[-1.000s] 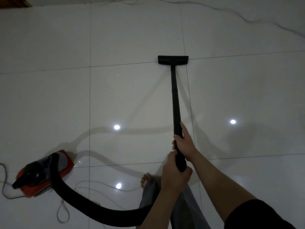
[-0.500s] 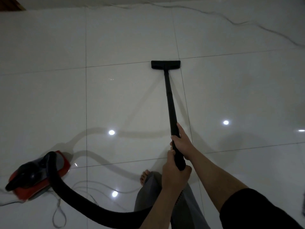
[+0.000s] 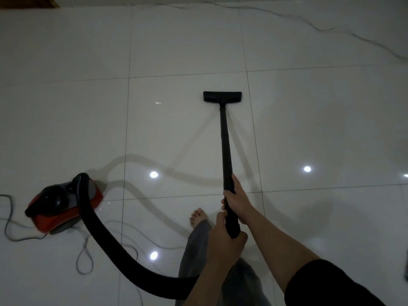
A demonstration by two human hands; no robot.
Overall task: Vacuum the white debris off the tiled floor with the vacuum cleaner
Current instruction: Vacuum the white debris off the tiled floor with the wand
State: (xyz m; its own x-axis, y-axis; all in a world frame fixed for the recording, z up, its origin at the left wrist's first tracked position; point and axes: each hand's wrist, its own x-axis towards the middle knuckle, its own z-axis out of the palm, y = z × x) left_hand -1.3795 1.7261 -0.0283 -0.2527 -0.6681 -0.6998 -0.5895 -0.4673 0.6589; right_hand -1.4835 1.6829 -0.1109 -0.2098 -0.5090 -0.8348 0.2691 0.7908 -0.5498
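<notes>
Both the left hand [image 3: 223,237] and right hand [image 3: 237,202] grasp the long black plastic wand [image 3: 226,146]; I would keep its flat black nozzle [image 3: 222,97] pressed level on the glossy white tiled floor [image 3: 309,118].

Single view only, worn at head height, tilted forward and down onto the tiled floor [image 3: 309,120]. Wide-angle, with tile joints bowing toward the edges. Nearest the lens, at lower centre: left hand [image 3: 223,241] and right hand [image 3: 239,200], both arms reaching in from the bottom edge. Farther off, near mid-frame: floor nozzle [image 3: 222,96]. Off to the lower left: red canister [image 3: 59,208]. Along the top edge: far floor and a strip of wall. No second view to overlap with.
</notes>
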